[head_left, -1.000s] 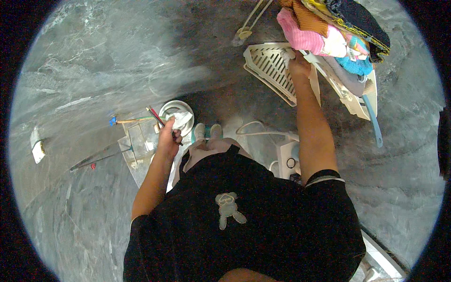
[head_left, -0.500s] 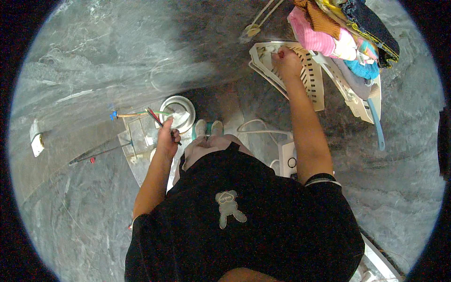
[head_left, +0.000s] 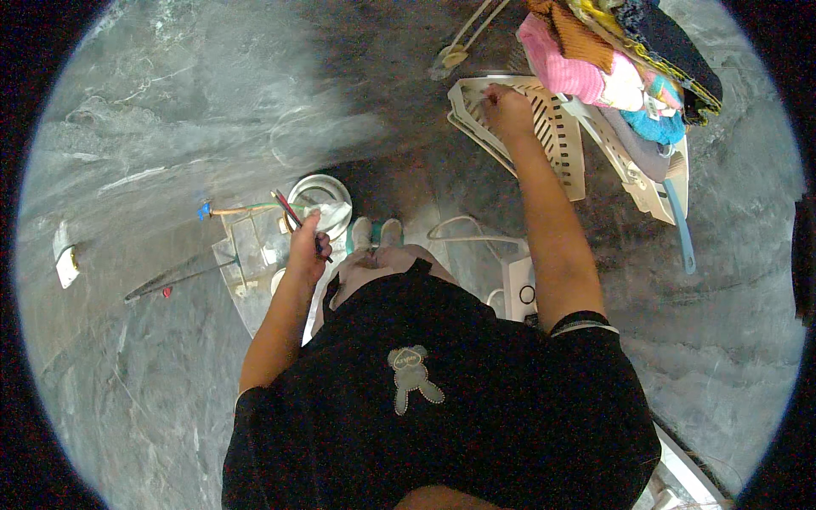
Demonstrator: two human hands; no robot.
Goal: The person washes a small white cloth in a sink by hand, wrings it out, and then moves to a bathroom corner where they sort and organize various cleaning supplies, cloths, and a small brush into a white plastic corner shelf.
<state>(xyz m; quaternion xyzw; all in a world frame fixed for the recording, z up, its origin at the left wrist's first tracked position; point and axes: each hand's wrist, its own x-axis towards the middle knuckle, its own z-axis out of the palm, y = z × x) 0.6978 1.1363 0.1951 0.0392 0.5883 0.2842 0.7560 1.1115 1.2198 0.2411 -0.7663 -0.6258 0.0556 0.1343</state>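
My left hand point(head_left: 309, 246) is closed around a small bundle of slim dark and red sticks point(head_left: 287, 208), pencil-like, whose ends poke out above and below the fist. Beneath it lies a round white bucket or basin point(head_left: 321, 183) with a whitish, crumpled thing point(head_left: 338, 211) at its rim. On the far right, my right hand point(head_left: 511, 112) reaches into a cream slotted wall basket point(head_left: 571, 161). Its fingers are curled together near the basket's left end. Whatever they hold, if anything, is too small to make out.
A second cream rack point(head_left: 659, 204) carries folded cloths, with pink point(head_left: 565, 64) and blue ones among them; a blue-grey handle point(head_left: 682, 234) hangs off it. A wall hook point(head_left: 453, 57) is nearby. A white appliance point(head_left: 518, 289) with a hose stands right of my legs.
My right hand has shifted slightly left inside the basket, and the white stuff beside its fingers no longer shows there. The sticks in my left hand have tilted a little.
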